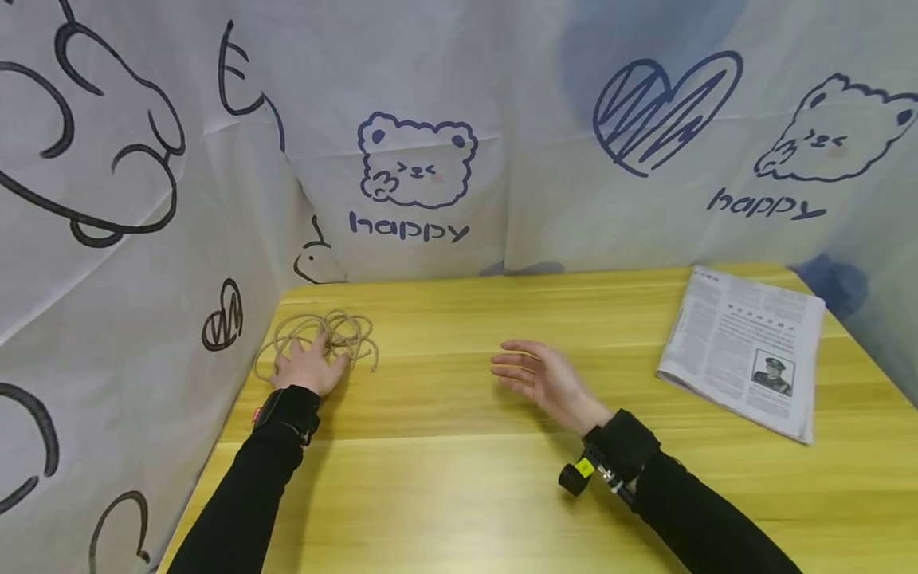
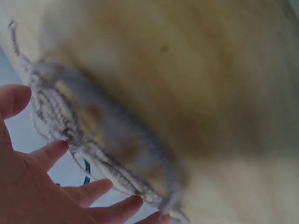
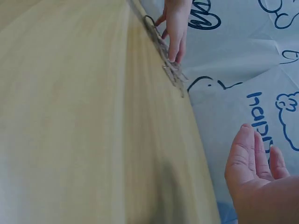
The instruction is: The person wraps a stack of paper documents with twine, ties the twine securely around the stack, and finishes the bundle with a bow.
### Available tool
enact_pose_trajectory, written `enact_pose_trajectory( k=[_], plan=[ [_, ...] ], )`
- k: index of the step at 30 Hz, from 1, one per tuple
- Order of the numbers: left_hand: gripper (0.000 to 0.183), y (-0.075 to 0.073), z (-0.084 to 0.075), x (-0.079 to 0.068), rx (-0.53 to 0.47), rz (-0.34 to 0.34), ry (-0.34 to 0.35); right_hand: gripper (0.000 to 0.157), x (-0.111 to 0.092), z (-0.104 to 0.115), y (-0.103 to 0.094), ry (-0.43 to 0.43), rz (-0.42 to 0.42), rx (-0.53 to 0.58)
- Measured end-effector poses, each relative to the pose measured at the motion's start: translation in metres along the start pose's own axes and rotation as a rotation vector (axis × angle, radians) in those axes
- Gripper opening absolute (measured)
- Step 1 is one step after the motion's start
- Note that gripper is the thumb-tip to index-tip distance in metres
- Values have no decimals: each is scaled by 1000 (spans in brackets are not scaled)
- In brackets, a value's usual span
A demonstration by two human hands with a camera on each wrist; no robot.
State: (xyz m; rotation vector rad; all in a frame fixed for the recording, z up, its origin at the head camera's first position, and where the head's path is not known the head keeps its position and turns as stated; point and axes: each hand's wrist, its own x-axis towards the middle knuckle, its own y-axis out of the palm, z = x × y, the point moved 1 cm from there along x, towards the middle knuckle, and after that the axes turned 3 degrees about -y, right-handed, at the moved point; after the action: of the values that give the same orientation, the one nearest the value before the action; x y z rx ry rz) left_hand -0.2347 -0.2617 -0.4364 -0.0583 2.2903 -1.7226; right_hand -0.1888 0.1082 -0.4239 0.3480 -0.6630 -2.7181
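Note:
A loose tangle of thin tan rope (image 1: 344, 328) lies near the far left corner of the wooden table. Over its near side is my left hand (image 1: 310, 371), fingers spread and fingertips right at the strands. In the left wrist view, the rope (image 2: 51, 109) runs along just beyond the spread fingers, and the hand (image 2: 42, 191) has none of it curled inside. My right hand (image 1: 548, 384) hovers over the middle of the table, fingers relaxed and holding nothing. The right wrist view shows that hand (image 3: 257, 172) at lower right, palm bare.
A folded newspaper (image 1: 746, 351) lies at the right side of the yellowish wooden table (image 1: 430, 494). White sheets (image 1: 538, 199) with drawn bears, hearts and lettering rise along the back and both sides. Each wrist wears a black strap with a device.

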Motion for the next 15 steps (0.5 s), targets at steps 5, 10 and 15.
enact_pose_trajectory(
  k=[5,10,15],
  plan=[
    [67,16,-3,-1,33,22,56,50,-3,-9,-3,49,-5,-62],
    [64,29,-29,-3,73,-5,206,50,-2,-10,-8,41,-2,-130],
    [61,43,-77,-23,75,2,379,46,1,-6,-16,-10,-25,-214]
  ],
)
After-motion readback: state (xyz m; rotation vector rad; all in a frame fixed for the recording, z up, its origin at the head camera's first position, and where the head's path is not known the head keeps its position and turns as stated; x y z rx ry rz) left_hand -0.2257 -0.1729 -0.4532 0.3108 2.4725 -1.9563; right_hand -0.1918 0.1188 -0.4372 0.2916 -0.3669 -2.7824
